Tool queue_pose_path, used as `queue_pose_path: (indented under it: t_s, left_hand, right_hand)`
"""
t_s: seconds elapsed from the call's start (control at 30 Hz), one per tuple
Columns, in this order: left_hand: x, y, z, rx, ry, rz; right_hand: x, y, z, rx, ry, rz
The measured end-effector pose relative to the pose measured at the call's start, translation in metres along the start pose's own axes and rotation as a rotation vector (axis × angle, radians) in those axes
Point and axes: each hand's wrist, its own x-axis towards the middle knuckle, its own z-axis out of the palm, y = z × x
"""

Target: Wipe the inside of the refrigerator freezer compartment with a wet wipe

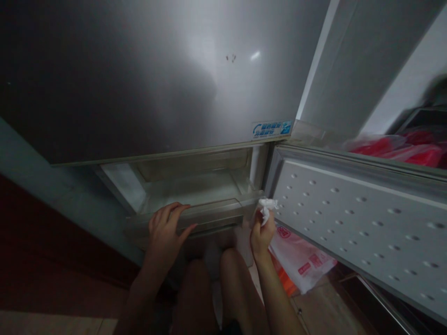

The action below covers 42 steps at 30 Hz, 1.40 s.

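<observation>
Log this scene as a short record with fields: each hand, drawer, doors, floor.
Left hand: resting on the front of the drawer, thumb and fingers apart
Right hand: gripping a crumpled white wad, paper or cloth unclear, by the drawer's right end
Drawer: pulled out at least partly, front see-through
Upper door: shut, blue-and-white sticker at its lower right corner
Lower door: swung open to the right
Floor: plastic bag with red print, partly below the lower door

Door sticker [271,130] and plastic bag [299,259] bear illegible print.
</observation>
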Motion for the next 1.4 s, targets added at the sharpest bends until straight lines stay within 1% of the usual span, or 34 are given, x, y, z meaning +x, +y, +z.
queue_pose_path:
  t_s: [0.1,0.27,0.37,0.47,0.63,0.73,0.8,0.87,0.97,1.03,1.13,1.27,1.33,1.4]
  left_hand:
    - [0.001,0.002,0.0,0.011,-0.01,-0.032]
    - [0.001,0.004,0.0,0.002,-0.025,-0.074]
    - [0.002,0.004,0.0,0.001,-0.015,-0.065]
    - [0.002,0.004,0.001,0.0,-0.005,-0.042]
    - [0.002,0.004,0.001,0.003,-0.01,-0.047]
    - [0.001,0.005,0.0,-0.011,-0.022,-0.052]
    - [0.001,0.005,0.0,-0.017,-0.024,-0.059]
    - [0.001,0.004,0.001,-0.018,-0.019,-0.067]
    - [0.001,0.004,0.001,-0.019,-0.015,-0.077]
    - [0.002,0.005,0.001,-0.024,-0.019,-0.083]
    - [0.002,0.005,0.001,-0.019,-0.021,-0.078]
    - [0.002,0.005,0.001,-0.004,-0.021,-0.068]
    - [0.001,0.004,0.002,0.001,-0.024,-0.069]
    - [0.001,0.004,0.003,0.008,-0.022,-0.062]
  right_hand:
    - [-0.007,0.01,0.004,-0.024,-0.015,-0.044]
    - [-0.053,0.05,0.01,-0.079,-0.037,-0.088]
    - [-0.072,0.06,0.011,-0.094,-0.064,-0.092]
    - [-0.07,0.053,0.01,-0.095,-0.101,-0.095]
    - [-0.04,0.022,0.011,-0.088,-0.108,-0.123]
    - [-0.033,0.013,0.013,-0.095,-0.121,-0.173]
    - [-0.039,0.016,0.015,-0.105,-0.139,-0.213]
    - [-0.049,0.024,0.015,-0.122,-0.16,-0.245]
    - [-0.066,0.036,0.013,-0.156,-0.18,-0.257]
    - [-0.071,0.038,0.011,-0.173,-0.19,-0.252]
    - [-0.067,0.031,0.009,-0.177,-0.205,-0.248]
    - [-0.049,0.019,0.011,-0.158,-0.192,-0.244]
    - [-0.044,0.019,0.012,-0.153,-0.19,-0.248]
    - [-0.045,0.026,0.013,-0.157,-0.195,-0.252]
